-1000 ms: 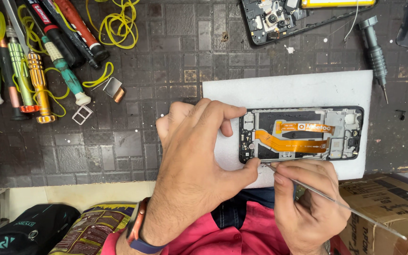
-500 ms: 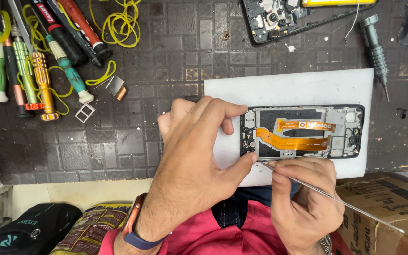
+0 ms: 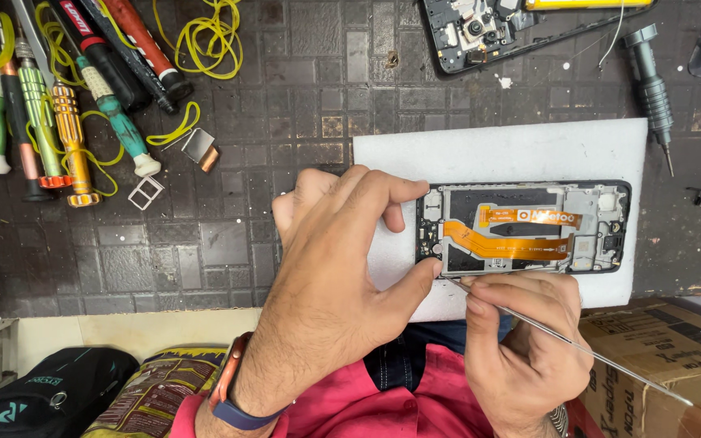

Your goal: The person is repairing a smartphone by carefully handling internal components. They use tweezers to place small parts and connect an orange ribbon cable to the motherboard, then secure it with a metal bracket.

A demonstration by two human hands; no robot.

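Observation:
An opened phone (image 3: 529, 227) with an orange flex cable lies back-up on a white foam pad (image 3: 496, 154). My left hand (image 3: 342, 268) grips the phone's left end, thumb on the near edge and index finger on the far corner. My right hand (image 3: 521, 341) holds a thin metal pry tool (image 3: 578, 349) like a pen. The tool's tip touches the phone's near edge close to my left thumb.
Several screwdrivers (image 3: 66, 122) and yellow rubber bands (image 3: 204, 32) lie at the far left of the dark mat. A second opened phone (image 3: 488, 28) and a grey screwdriver (image 3: 651, 89) sit at the back right. A cardboard box (image 3: 659, 357) stands near right.
The view has shifted slightly. Both hands stay on the phone and the tool tip remains at its near edge.

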